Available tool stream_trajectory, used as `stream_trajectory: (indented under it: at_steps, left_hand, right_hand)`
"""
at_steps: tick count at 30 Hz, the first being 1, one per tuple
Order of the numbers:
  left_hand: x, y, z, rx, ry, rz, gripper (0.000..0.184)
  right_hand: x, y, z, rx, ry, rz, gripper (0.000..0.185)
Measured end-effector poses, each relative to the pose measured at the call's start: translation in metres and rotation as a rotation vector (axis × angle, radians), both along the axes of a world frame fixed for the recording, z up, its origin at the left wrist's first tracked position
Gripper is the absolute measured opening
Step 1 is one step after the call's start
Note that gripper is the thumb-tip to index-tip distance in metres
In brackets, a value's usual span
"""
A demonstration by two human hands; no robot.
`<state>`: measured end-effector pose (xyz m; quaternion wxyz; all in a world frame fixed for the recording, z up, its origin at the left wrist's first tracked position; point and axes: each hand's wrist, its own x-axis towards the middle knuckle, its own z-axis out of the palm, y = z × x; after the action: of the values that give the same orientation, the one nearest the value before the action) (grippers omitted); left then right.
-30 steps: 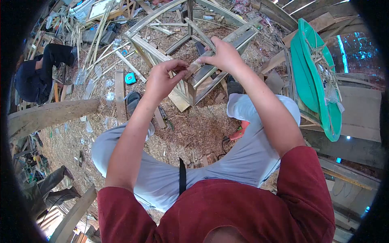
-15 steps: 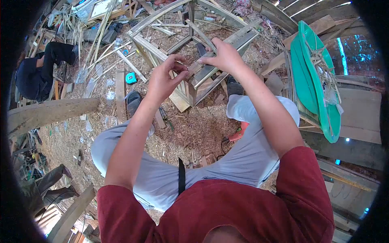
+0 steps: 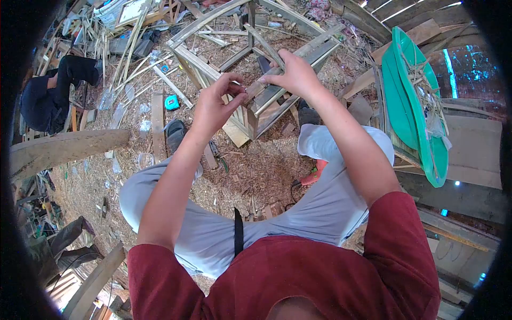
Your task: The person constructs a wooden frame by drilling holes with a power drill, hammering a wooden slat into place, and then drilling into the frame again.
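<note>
A wooden frame (image 3: 198, 63) of slats stands on the ground in front of my feet. My right hand (image 3: 292, 73) is closed around a thin wooden strip (image 3: 261, 42) that points up and left, and its thumb rests by a flat slat (image 3: 317, 42) on the frame. My left hand (image 3: 221, 100) is at the near end of this slat, thumb and fingertips brought close together. Whatever lies between those fingertips is too small to make out.
A teal tape measure (image 3: 172, 103) and loose sticks lie left of the frame. A red power tool (image 3: 314, 174) is beside my right leg. At the right leans a green basin (image 3: 399, 90). A person in dark clothes (image 3: 40, 104) is at the far left.
My left hand has shifted slightly, with its fingers curled a little more than a second ago. My right hand stays on the strip.
</note>
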<state>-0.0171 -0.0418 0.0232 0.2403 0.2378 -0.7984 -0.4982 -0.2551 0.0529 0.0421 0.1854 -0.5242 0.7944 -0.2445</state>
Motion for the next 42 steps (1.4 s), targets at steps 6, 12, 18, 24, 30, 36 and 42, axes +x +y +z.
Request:
stream_trajectory:
  at_steps: [6, 12, 18, 24, 30, 36, 42]
  left_hand:
    - [0.001, 0.006, 0.006, 0.131, -0.033, -0.006, 0.034]
    - [0.001, 0.008, 0.006, 0.128, -0.013, -0.004, 0.034]
    - [0.002, 0.008, 0.003, 0.127, -0.01, -0.005, 0.033]
    - [0.001, 0.01, 0.004, 0.111, -0.027, 0.013, 0.033]
    - [0.001, 0.01, 0.003, 0.124, -0.023, 0.016, 0.033]
    - [0.0, 0.01, 0.003, 0.149, -0.004, 0.013, 0.032]
    - [0.001, 0.011, 0.006, 0.159, -0.006, 0.014, 0.033]
  right_hand:
    - [0.001, 0.0, 0.002, 0.023, 0.011, -0.013, 0.067]
    - [0.0, 0.0, 0.001, 0.023, 0.006, -0.013, 0.069]
    - [0.0, 0.001, 0.0, 0.017, 0.008, -0.012, 0.068]
    - [0.0, 0.001, 0.001, 0.014, 0.015, -0.01, 0.065]
    - [-0.002, -0.001, -0.001, 0.031, 0.01, -0.01, 0.066]
    - [0.0, 0.0, 0.005, 0.041, 0.047, -0.004, 0.068]
    - [0.001, 0.001, 0.007, 0.049, 0.019, -0.001, 0.069]
